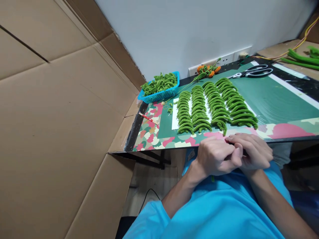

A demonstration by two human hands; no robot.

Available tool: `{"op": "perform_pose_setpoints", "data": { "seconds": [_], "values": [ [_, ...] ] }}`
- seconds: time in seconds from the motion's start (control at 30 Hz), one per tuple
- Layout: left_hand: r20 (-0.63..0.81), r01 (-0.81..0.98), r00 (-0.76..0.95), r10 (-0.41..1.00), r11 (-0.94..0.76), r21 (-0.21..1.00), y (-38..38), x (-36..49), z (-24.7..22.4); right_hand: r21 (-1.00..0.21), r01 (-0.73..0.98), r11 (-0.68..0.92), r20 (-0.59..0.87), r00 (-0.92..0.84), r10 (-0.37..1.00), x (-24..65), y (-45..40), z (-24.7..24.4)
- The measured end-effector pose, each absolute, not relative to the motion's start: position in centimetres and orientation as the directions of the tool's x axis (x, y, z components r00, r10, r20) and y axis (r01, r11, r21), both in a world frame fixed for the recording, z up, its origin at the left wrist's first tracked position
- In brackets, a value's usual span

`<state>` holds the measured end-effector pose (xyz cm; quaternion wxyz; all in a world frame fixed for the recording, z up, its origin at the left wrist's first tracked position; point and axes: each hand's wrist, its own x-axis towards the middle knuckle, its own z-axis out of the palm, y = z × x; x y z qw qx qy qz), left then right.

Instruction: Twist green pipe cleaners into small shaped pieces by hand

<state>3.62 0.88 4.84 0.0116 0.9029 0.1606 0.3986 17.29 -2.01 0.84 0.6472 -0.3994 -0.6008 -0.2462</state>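
Note:
My left hand (216, 156) and my right hand (253, 151) are pressed together at the table's front edge, above my lap. Both have their fingers curled in, and whatever lies between them is hidden. A small green tip (213, 178) shows just below my left hand; I cannot tell whether it belongs to something held. Right beyond my knuckles, fuzzy green curved pipe-cleaner pieces (216, 104) lie in several neat columns on a white sheet (174, 116). One curled piece end nearly reaches my fingers.
A blue basket (159, 96) of similar green pieces stands at the back left. Orange pipe-cleaner flowers (210, 70) lie by the wall socket strip. Black-handled scissors (256, 71) rest on the green mat (276, 99). A cardboard wall (62, 116) closes off the left side.

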Motion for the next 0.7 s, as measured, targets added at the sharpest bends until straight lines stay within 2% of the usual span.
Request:
{"op": "perform_pose_setpoints", "data": {
  "seconds": [0.1, 0.2, 0.4, 0.57, 0.7],
  "values": [
    [0.684, 0.316, 0.647, 0.335, -0.935, 0.159, 0.7, 3.5, 4.1, -0.227, 0.805, 0.548, 0.973, 0.16, 0.168, 17.3, -2.0, 0.9],
    [0.731, 0.313, 0.601, 0.323, -0.937, 0.156, 0.5, 3.5, 3.6, -0.238, 0.814, 0.531, 0.97, 0.169, 0.175, 17.2, -2.1, 0.8],
    [0.756, 0.33, 0.613, 0.231, -0.944, 0.021, 0.4, 3.3, 3.1, -0.24, 0.82, 0.52, 0.969, 0.173, 0.174, 17.1, -2.0, 0.7],
    [0.675, 0.322, 0.704, 0.222, -0.946, -0.025, 0.5, 3.0, 2.1, -0.248, 0.815, 0.523, 0.968, 0.19, 0.163, 17.1, -2.0, 0.7],
    [0.668, 0.305, 0.717, 0.198, -0.951, -0.046, 0.6, 2.8, 1.3, -0.253, 0.816, 0.521, 0.966, 0.186, 0.178, 17.1, -2.0, 0.6]
  ]
}}
